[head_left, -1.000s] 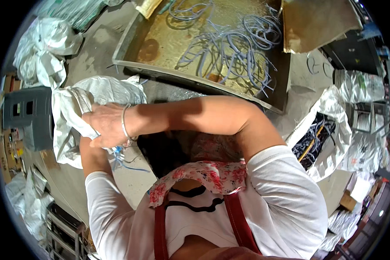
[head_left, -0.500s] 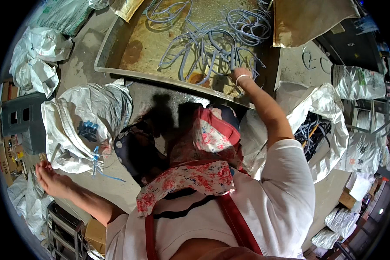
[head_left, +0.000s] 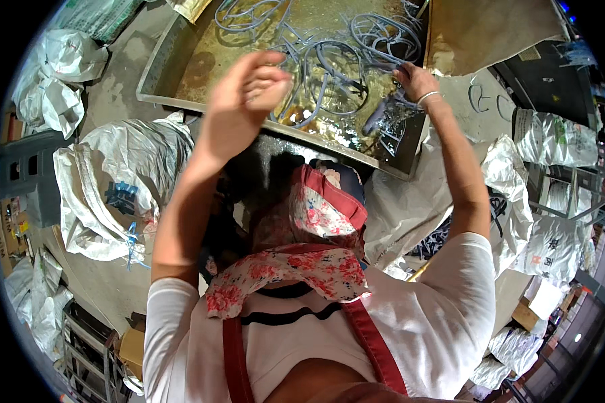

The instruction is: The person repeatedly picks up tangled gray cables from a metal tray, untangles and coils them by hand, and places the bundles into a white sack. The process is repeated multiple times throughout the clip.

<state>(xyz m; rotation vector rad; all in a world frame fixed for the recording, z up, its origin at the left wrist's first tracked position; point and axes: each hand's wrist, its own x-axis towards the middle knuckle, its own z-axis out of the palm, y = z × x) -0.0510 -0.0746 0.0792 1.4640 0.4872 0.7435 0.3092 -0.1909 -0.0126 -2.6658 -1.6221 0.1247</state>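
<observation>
We have our right hand (head_left: pixel 417 84) over the right side of the metal tray (head_left: pixel 329 146), its fingers at the grey cables (head_left: pixel 333 46) — we cannot tell whether they grip a strand. Our left hand (head_left: pixel 245 101) is raised, blurred, across the near rim as we see it, fingers curled; we cannot tell how tightly. The cables lie looped in shallow liquid, toward the tray's middle and right, leaving a wide strip of bottom along the left wall. A brown sheet (head_left: pixel 491 33) overlaps the far right edge. Grey floor (head_left: pixel 124 87) gives us room — between tray and left-hand sack (head_left: pixel 141 151).
</observation>
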